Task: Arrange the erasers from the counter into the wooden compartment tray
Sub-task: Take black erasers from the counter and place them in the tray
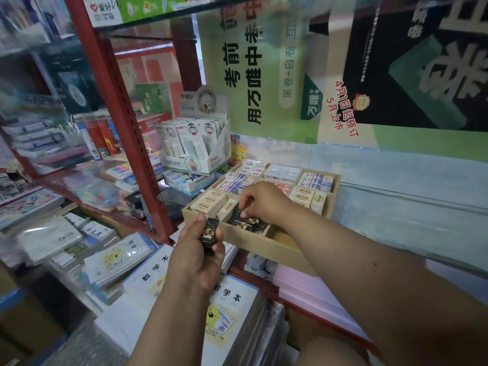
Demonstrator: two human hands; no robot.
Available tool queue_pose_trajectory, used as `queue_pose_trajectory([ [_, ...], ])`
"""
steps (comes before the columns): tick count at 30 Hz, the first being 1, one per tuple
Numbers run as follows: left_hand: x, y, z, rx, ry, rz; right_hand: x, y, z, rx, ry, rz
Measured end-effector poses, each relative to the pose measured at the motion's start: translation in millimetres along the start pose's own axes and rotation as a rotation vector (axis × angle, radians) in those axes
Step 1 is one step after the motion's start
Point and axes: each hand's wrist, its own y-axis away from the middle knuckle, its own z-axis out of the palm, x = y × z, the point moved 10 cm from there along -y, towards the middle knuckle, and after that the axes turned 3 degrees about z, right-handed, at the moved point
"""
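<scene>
A wooden compartment tray [274, 249] sits on the counter, its far compartments filled with white and beige wrapped erasers [311, 180]. Black erasers with gold print [253, 223] lie in a near compartment. My right hand [261, 200] reaches into that compartment, fingertips pinching a black eraser there. Just in front of the tray's near left corner, my left hand [196, 253] holds a small stack of black erasers [211, 231].
A red metal shelf post [124, 114] stands left of the tray. A display box of carded stationery [195, 146] sits behind it. Stacks of exercise books [163, 276] lie below my left hand. A green poster [264, 75] covers the back wall.
</scene>
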Motion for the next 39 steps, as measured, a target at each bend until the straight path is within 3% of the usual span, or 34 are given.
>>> queue_pose_trajectory([
  [7,-8.5,0.1,-7.0,0.016,0.044,-0.051,9.5,-0.5,-6.2,0.141,-0.024,-0.082],
  [10,-10.1,1.9,-6.3,0.010,0.052,-0.081,14.5,3.8,-3.6,0.032,-0.050,-0.137],
  [16,-13.2,7.4,2.7,-0.039,0.096,-0.106,17.4,5.9,20.6,-0.080,0.203,-0.157],
  [30,-14.0,6.8,5.0,-0.072,0.195,-0.121,9.1,4.0,22.9,-0.047,0.304,-0.276],
  [32,-15.8,6.2,6.7,-0.078,0.189,-0.123,9.6,4.9,15.7,0.007,0.220,-0.235],
  [34,-16.8,5.9,8.4,-0.092,0.178,-0.123,7.5,12.5,5.6,0.054,-0.024,-0.192],
  [37,-16.7,7.7,13.5,-0.136,0.157,-0.127,-0.5,31.0,7.4,-0.043,-0.374,-0.138],
  [39,-17.4,9.5,17.7,-0.161,0.139,-0.138,-7.2,38.3,8.2,-0.099,-0.385,-0.168],
])
